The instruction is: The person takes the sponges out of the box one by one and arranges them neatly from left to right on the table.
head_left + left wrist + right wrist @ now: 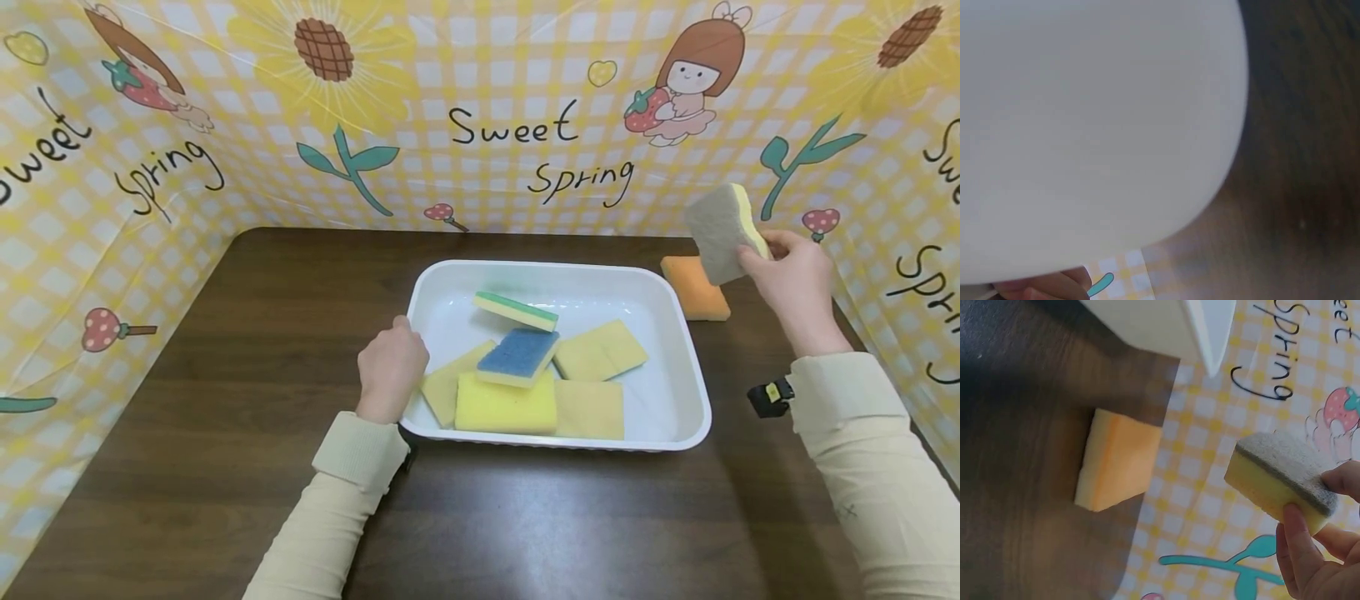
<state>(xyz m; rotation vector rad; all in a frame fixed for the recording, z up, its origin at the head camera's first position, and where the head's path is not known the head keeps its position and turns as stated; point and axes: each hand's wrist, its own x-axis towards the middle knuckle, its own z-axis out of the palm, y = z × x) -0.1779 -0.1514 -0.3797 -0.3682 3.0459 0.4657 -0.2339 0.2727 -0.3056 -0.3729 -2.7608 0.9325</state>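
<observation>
My right hand (797,279) pinches a grey-and-yellow scrub sponge (718,233) by one end, raised above the table right of the white tray (688,400). In the right wrist view the thumb lies on the grey scouring side of this sponge (1285,465) and fingers on the yellow side. Against the tray's left rim, my left hand (392,371) grips with curled fingers; the tray wall hides most of it in the left wrist view. Inside the tray lie a green-topped sponge (516,311), a blue-topped sponge (517,354), a thick yellow sponge (506,404) and flat pale-yellow pieces (600,350).
An orange sponge (697,292) lies on the dark wooden table (225,400), just outside the tray's right end and below the held sponge. Yellow checked cloth (510,50) with printed pictures stands behind and at both sides.
</observation>
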